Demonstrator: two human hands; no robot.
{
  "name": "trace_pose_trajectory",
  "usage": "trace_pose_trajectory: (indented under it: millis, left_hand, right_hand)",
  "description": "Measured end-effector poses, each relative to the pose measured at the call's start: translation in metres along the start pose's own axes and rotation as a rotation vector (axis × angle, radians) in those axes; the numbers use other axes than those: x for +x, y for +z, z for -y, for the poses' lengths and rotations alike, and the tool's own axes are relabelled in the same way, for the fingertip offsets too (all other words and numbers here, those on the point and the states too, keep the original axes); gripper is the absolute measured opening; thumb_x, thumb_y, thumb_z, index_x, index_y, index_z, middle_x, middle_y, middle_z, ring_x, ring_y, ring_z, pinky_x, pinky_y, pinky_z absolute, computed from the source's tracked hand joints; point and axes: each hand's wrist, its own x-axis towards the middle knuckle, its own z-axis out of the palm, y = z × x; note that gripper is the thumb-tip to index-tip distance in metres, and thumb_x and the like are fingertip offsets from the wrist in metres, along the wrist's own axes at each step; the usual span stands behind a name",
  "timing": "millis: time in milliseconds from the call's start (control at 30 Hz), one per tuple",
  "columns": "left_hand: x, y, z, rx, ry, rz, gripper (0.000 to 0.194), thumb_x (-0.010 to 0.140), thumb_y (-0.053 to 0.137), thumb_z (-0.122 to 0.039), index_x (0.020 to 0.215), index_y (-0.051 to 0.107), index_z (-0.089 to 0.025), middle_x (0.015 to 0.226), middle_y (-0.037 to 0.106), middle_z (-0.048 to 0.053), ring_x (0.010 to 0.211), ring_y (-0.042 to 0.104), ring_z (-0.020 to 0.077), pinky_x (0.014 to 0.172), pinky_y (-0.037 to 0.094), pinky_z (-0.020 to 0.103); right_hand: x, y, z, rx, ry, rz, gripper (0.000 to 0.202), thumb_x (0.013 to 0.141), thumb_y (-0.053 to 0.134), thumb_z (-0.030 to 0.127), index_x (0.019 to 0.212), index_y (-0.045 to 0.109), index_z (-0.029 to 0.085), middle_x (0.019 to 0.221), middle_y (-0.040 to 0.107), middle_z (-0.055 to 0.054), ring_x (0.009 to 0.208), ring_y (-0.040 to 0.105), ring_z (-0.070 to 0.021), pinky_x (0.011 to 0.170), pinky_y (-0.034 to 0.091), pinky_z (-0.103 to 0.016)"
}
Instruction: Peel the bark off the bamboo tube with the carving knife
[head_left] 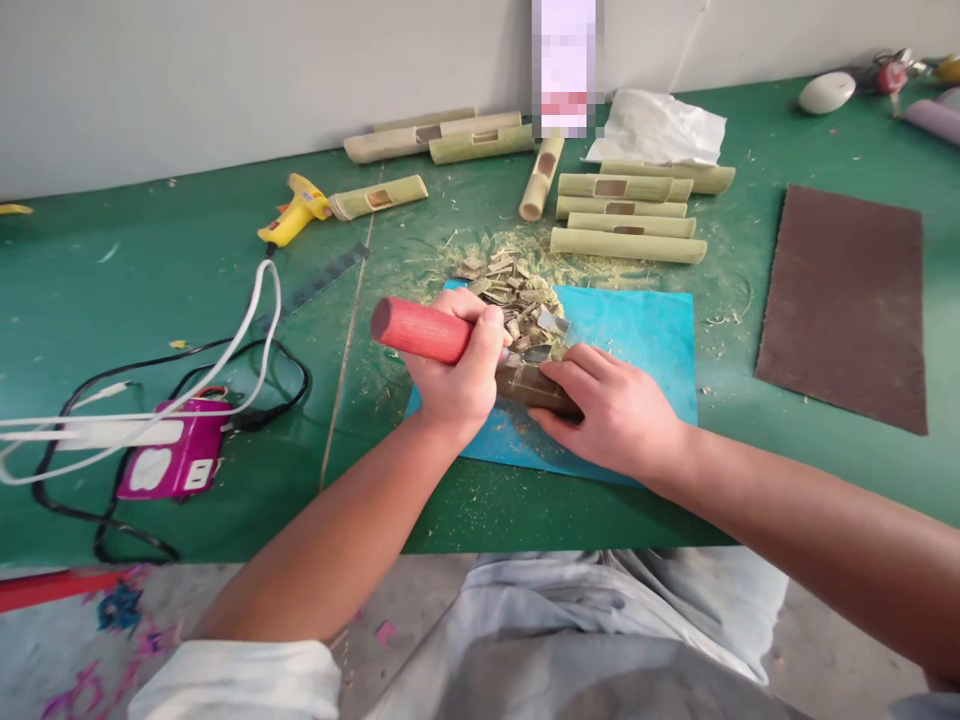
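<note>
My left hand (465, 370) is closed around the thick red handle of a chisel (424, 328). Only a little of its metal shows past my fingers, against a dark brown bamboo tube (534, 385). With fingers wrapped over the tube's right end, my right hand (611, 405) holds it down on a blue sheet (637, 325). Bamboo chips (510, 285) and pale shavings are heaped just behind the tube. The exact cut under the blade is hidden by my left hand.
Several cut bamboo tubes (628, 246) lie at the back. A yellow glue gun (296, 215) and a purple power block (176, 455) with tangled cables are on the left. A brown mat (844, 310) lies at right on the green table (187, 225).
</note>
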Motion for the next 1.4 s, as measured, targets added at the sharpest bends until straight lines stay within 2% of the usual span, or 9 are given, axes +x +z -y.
trace_pose_trajectory:
  millis: [200,367,467,567,700,833,1067,1233,1400]
  left_hand:
    - [-0.0018,-0.0052,0.0006,0.146,0.047,0.104,0.024,0.088,0.065,-0.03,0.069,0.057,-0.018,0.062,0.059,-0.001,0.057,0.054,0.011,0.06,0.045,0.026]
    - [-0.0004,-0.0057,-0.0047,0.167,-0.002,0.165,0.027,0.086,0.061,-0.028,0.062,0.054,-0.018,0.057,0.054,-0.002,0.051,0.049,0.0092,0.055,0.043,0.025]
    - [-0.0021,-0.005,-0.0048,0.102,-0.09,0.137,0.029,0.079,0.063,-0.021,0.054,0.049,-0.017,0.052,0.048,-0.004,0.046,0.045,0.0075,0.048,0.037,0.023]
    - [-0.0035,-0.0035,-0.0009,0.057,-0.101,0.054,0.024,0.072,0.065,-0.014,0.053,0.05,-0.017,0.052,0.049,-0.005,0.045,0.044,0.0058,0.045,0.035,0.021]
    - [-0.0009,0.0002,0.0034,-0.027,-0.059,-0.062,0.024,0.08,0.058,-0.016,0.059,0.048,-0.017,0.051,0.049,-0.006,0.043,0.045,0.0052,0.047,0.038,0.019]
    - [0.0008,0.002,0.0014,-0.011,-0.046,-0.013,0.022,0.084,0.065,-0.021,0.064,0.055,-0.017,0.056,0.056,-0.005,0.047,0.052,0.0065,0.053,0.044,0.021]
    - [-0.0008,-0.0042,0.0001,0.107,-0.013,0.11,0.023,0.088,0.064,-0.028,0.068,0.057,-0.018,0.061,0.058,-0.002,0.056,0.054,0.0092,0.06,0.046,0.025]
    - [-0.0033,-0.0063,-0.0022,0.118,-0.035,0.182,0.029,0.084,0.063,-0.024,0.058,0.051,-0.017,0.054,0.051,-0.003,0.048,0.046,0.008,0.051,0.04,0.024]
    - [-0.0031,-0.0007,-0.0025,-0.004,-0.066,0.085,0.029,0.079,0.066,-0.02,0.056,0.048,-0.017,0.052,0.048,-0.005,0.045,0.044,0.0069,0.045,0.036,0.022]
  right_hand:
    - [-0.0009,0.0027,-0.0001,-0.009,-0.03,-0.028,0.023,0.089,0.06,0.033,0.096,0.069,0.013,0.083,0.064,-0.009,0.069,0.058,-0.0207,0.061,0.05,-0.032]
    - [-0.0007,0.0006,0.0005,0.017,-0.027,-0.015,0.021,0.089,0.061,0.032,0.095,0.069,0.014,0.083,0.064,-0.008,0.071,0.059,-0.0204,0.063,0.051,-0.032]
    - [0.0004,-0.0013,-0.0001,0.039,0.0,0.01,0.022,0.087,0.064,0.033,0.095,0.069,0.013,0.083,0.063,-0.008,0.072,0.059,-0.0195,0.063,0.05,-0.031]
    - [0.0003,-0.0019,-0.0012,0.032,0.015,0.025,0.022,0.086,0.063,0.033,0.096,0.069,0.014,0.083,0.063,-0.007,0.071,0.058,-0.0193,0.062,0.049,-0.031]
    - [-0.0012,-0.0006,-0.0013,0.035,0.029,0.025,0.022,0.086,0.065,0.032,0.098,0.069,0.013,0.086,0.064,-0.008,0.074,0.06,-0.0204,0.064,0.05,-0.032]
    - [-0.0009,-0.0001,-0.0004,0.021,0.033,0.02,0.021,0.086,0.065,0.032,0.098,0.069,0.015,0.086,0.063,-0.007,0.073,0.059,-0.02,0.065,0.05,-0.032]
    - [-0.0003,-0.0004,0.0008,0.007,0.012,-0.002,0.02,0.086,0.064,0.032,0.095,0.069,0.014,0.083,0.063,-0.007,0.07,0.058,-0.0194,0.063,0.049,-0.031]
    - [0.0001,-0.0007,-0.0008,0.051,0.015,0.025,0.021,0.087,0.064,0.033,0.096,0.068,0.015,0.085,0.064,-0.007,0.072,0.059,-0.019,0.063,0.05,-0.03]
    - [0.0003,-0.0006,-0.0031,0.029,-0.011,0.038,0.023,0.089,0.061,0.034,0.098,0.068,0.014,0.086,0.065,-0.009,0.073,0.06,-0.0199,0.064,0.05,-0.032]
